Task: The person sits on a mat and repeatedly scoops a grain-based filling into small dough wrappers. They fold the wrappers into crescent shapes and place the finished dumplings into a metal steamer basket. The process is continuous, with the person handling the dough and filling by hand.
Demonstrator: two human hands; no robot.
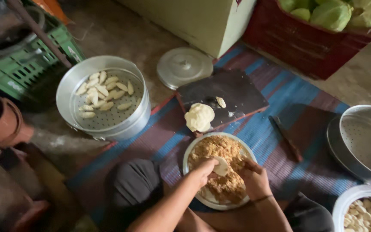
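Note:
My left hand [203, 170] holds a small round dough wrapper [221, 166] over a white plate [193, 145] heaped with brown minced filling [215, 148]. My right hand [254, 177] hovers close beside the wrapper, fingers curled over the filling and touching it; whether it holds anything is hidden. Just beyond the plate, a lump of pale dough [199, 117] rests on a dark wooden board [228, 92] with a small dough piece [220, 102].
A metal steamer tray [104, 101] with several shaped dumplings sits at left, a round lid [184, 66] behind it. Empty steamer trays [363, 139] lie at right, another dumpling tray [363, 210] at bottom right. A dark stick [286, 137] lies on the striped mat. Crates stand behind.

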